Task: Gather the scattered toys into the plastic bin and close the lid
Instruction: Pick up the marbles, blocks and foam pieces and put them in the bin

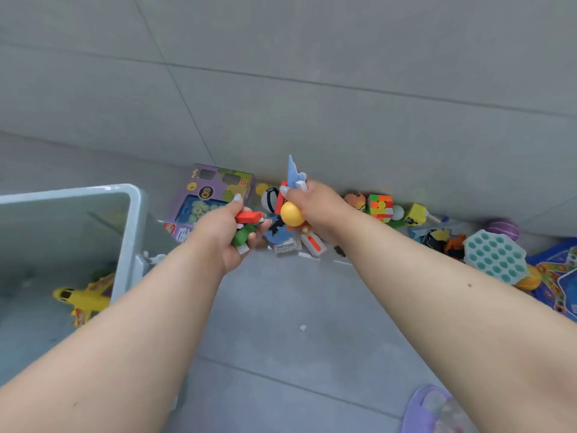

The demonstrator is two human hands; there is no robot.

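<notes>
A pale plastic bin (131,232) stands at the left with no lid on it, and a yellow toy plane (81,300) lies inside. My left hand (224,235) grips a red block (249,217) and a green toy (242,237) just right of the bin. My right hand (315,207) holds a yellow ball (291,214), a light blue shark-like toy (294,174) and a red stick. Small toys (299,242) lie on the floor below both hands, along the wall.
A purple toy box (215,192) leans by the wall behind my left hand. To the right lie a colour cube (381,205), a yellow block (416,214), a teal pop-bubble toy (495,256), a purple ball (503,229) and a blue board (559,282). A lilac slipper (431,407) sits bottom right.
</notes>
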